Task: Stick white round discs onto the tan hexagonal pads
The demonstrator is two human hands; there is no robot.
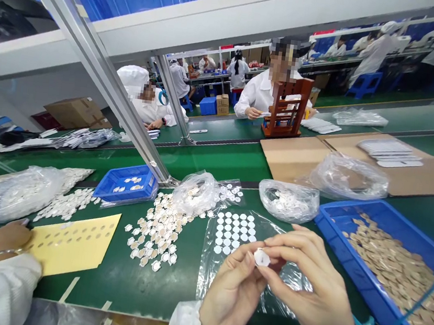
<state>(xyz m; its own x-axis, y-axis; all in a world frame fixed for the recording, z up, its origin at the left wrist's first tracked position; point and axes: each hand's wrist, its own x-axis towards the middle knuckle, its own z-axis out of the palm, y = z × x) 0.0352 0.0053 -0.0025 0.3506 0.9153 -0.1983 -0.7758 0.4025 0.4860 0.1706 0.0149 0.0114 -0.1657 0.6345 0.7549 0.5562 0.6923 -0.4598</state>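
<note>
A small white disc-shaped piece with a scalloped edge is pinched between my two hands. My left hand grips it from the left with thumb and fingertips, and my right hand holds its right side the same way. Just beyond them, a clear plastic sheet lies on the green bench with rows of round white stickers on it. To the left is a loose heap of similar small white and tan pieces, some with tan faces up.
Right of my hands stands a blue tray of tan discs. Plastic bags of pieces and a small blue bin sit behind. A co-worker's hand rests by a yellow sheet. A metal post rises behind.
</note>
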